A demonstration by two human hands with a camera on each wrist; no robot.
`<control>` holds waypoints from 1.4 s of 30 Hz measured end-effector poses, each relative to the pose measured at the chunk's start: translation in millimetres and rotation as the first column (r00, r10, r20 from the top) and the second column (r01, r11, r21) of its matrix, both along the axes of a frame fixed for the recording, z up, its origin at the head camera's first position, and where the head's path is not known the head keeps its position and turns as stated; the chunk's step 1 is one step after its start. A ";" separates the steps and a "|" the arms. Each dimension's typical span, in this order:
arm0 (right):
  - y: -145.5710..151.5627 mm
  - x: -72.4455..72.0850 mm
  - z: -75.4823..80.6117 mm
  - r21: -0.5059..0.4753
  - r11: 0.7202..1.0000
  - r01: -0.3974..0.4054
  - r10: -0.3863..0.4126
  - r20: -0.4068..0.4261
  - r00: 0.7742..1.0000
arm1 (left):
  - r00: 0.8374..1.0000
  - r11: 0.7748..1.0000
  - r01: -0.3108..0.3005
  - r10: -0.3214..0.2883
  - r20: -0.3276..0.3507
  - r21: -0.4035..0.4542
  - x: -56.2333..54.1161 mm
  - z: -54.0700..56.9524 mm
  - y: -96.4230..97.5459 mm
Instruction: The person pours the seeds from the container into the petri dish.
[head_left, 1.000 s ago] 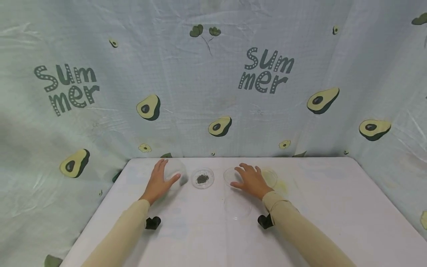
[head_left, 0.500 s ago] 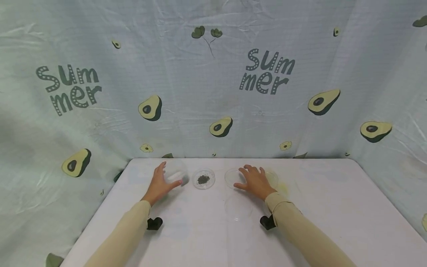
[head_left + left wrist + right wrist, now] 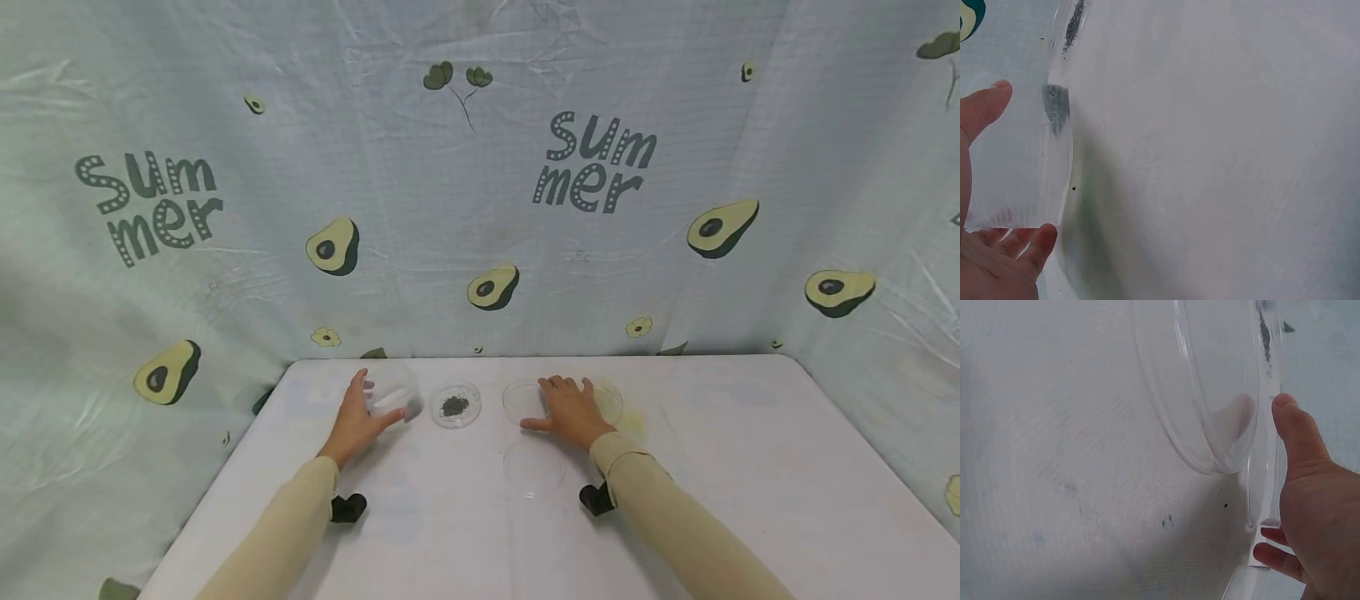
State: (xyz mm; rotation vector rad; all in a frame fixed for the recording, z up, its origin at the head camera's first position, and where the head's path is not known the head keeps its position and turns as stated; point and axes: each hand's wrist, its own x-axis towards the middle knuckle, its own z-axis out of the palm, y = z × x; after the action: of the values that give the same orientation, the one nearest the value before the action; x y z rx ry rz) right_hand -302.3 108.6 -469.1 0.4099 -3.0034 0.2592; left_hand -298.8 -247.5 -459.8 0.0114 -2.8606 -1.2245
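One clear vessel (image 3: pixel 392 388), between left hand's (image 3: pixel 355 422) thumb and bowed fingers; grip cannot be told. One clear dish (image 3: pixel 519 402), at right hand's (image 3: pixel 573 417) thumb and fingers; grip likewise uncertain. One dish of dark grains (image 3: pixel 455 406), between hands. Counter (image 3: pixel 735 467): far edge just beyond both hands; broad stretch rightward of right hand.

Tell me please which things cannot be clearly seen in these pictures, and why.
Head view: the right hand covers part of the yellowish dish.
Head view: the dark grains are too small to identify.
Left wrist view: the left edge cuts off part of the left hand; transparency obscures whether it touches the clear container.
Right wrist view: the top edge cuts off a clear dish.
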 end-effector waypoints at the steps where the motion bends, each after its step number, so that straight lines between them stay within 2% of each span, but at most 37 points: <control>1: -0.2 0.1 0.3 0.005 1.000 0.000 0.000 -0.004 1.000 | 1.000 1.000 -0.002 0.002 -0.004 0.000 -0.1 0.1 0.2; 8: 0.4 -1.0 1.2 0.026 1.000 0.000 0.001 -0.022 1.000 | 0.998 1.000 -0.014 0.015 -0.056 0.001 0.4 3.4 -1.4; 15: 1.5 -2.2 1.2 0.041 0.999 0.006 -0.004 -0.029 1.000 | 0.993 0.999 0.006 0.000 -0.115 0.050 1.8 14.1 -1.5; 20: 1.5 -3.0 2.1 0.050 0.999 0.003 -0.001 -0.039 0.999 | 0.990 0.999 0.003 0.004 -0.139 0.051 0.0 19.8 1.7; 29: 1.3 -4.1 3.7 0.033 0.999 0.011 -0.011 0.000 1.000 | 0.990 0.997 0.031 -0.022 -0.139 0.064 -3.8 28.1 18.3; 42: -1.0 -3.8 7.2 0.016 1.000 0.008 -0.008 0.034 0.999 | 0.980 0.994 0.100 -0.092 -0.179 0.038 -4.8 36.5 42.7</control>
State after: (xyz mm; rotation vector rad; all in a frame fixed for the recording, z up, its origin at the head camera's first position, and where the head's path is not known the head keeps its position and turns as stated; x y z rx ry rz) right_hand -306.0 107.7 -462.0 0.3990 -3.0416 0.2439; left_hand -303.6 -204.7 -423.3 -0.2250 -2.7077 -1.2405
